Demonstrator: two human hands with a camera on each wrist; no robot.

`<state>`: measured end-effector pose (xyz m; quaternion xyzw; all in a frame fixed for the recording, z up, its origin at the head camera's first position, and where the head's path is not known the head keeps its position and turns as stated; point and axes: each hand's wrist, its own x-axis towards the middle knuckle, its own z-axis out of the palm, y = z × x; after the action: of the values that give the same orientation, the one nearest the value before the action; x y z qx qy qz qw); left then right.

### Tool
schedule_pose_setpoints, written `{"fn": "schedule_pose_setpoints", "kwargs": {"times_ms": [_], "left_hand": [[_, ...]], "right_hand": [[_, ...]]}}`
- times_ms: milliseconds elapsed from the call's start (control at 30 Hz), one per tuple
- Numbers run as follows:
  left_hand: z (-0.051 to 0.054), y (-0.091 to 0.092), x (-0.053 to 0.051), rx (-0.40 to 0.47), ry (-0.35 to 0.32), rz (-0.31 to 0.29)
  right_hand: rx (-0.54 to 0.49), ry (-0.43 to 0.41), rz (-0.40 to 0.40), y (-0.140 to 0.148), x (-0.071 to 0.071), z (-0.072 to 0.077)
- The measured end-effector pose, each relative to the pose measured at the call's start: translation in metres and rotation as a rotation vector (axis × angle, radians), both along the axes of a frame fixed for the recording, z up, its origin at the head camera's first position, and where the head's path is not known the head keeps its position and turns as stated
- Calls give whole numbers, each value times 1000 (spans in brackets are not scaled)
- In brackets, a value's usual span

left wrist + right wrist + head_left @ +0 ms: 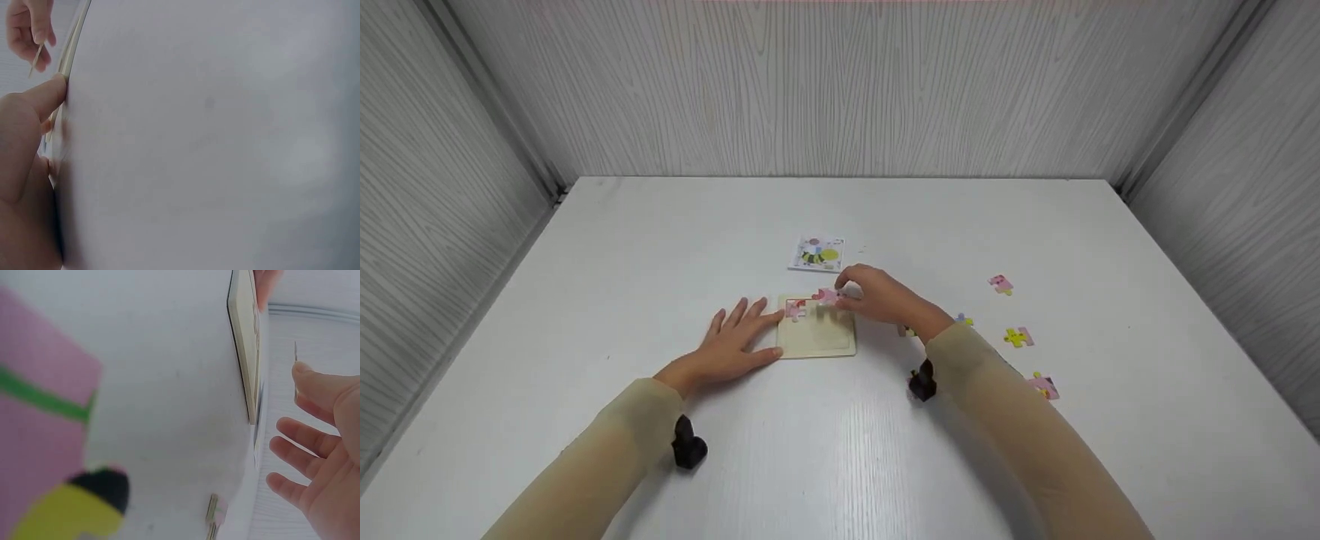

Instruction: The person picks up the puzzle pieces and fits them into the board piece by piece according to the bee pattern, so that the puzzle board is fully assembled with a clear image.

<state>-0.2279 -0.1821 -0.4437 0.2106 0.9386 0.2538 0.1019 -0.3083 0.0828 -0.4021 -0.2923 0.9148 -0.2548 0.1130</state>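
Note:
A square, pale wooden puzzle board lies on the white table in the head view. One pink puzzle piece sits in its far left corner. Spread flat beside the board, my left hand touches its left edge with thumb and index finger. Over the far side of the board, my right hand pinches another pink puzzle piece between thumb and index finger. In the right wrist view that piece appears edge-on, held apart from the board, while the other fingers extend loosely.
Behind the board lies a square picture of a bee. Several loose pieces are scattered at the right, including a pink one, a yellow one and one by the right sleeve. Grey wood-grain panels enclose the table.

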Motion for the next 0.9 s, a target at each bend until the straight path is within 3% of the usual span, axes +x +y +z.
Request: {"fn": "schedule_pose_setpoints", "kwargs": {"times_ms": [900], "left_hand": [[2, -1, 1, -8, 1, -3]], "right_hand": [[115, -36, -5, -26, -3, -10]]}}
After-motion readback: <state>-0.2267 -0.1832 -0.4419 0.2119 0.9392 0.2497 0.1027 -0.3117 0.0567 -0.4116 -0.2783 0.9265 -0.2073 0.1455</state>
